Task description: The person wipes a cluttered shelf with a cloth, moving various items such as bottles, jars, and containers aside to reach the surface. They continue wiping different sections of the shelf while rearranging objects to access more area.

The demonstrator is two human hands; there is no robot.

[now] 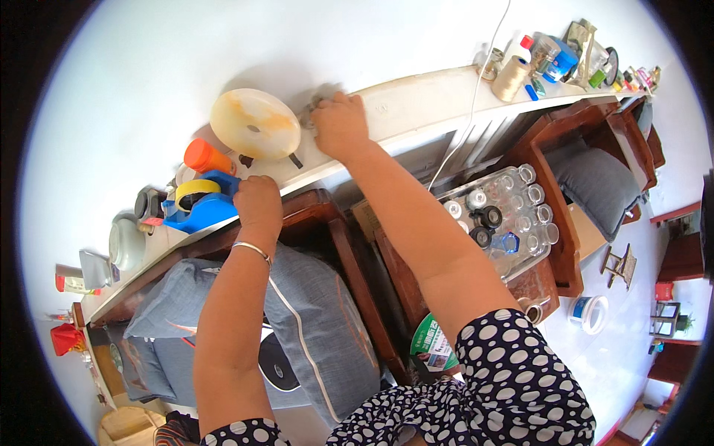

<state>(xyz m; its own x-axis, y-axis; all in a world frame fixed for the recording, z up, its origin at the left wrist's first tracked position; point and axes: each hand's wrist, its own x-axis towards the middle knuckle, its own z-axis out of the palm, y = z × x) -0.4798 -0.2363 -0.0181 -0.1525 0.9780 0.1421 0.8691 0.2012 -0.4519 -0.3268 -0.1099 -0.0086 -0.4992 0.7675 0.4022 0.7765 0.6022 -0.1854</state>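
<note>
My left hand (258, 202) is closed at the right end of a blue tape dispenser (212, 208), which carries a yellow tape roll (187, 195). Farther along the long white ledge, my right hand (341, 128) has its fingers curled round a grey, crumpled thing (324, 94), too blurred to name. Between my hands a round cream-and-orange stone-like disc (255, 124) stands tilted on a dark stand against the wall. Just behind the dispenser is an orange-lidded container (208, 157).
A white cable (471, 119) hangs across the ledge (416, 104). Thread cone (512, 79) and bottles crowd its right end; a glass jar (128, 244) stands left. Below are a cushioned sofa (320, 327), a tray of glasses (513, 215) on a side table, and a wooden armchair (569, 253).
</note>
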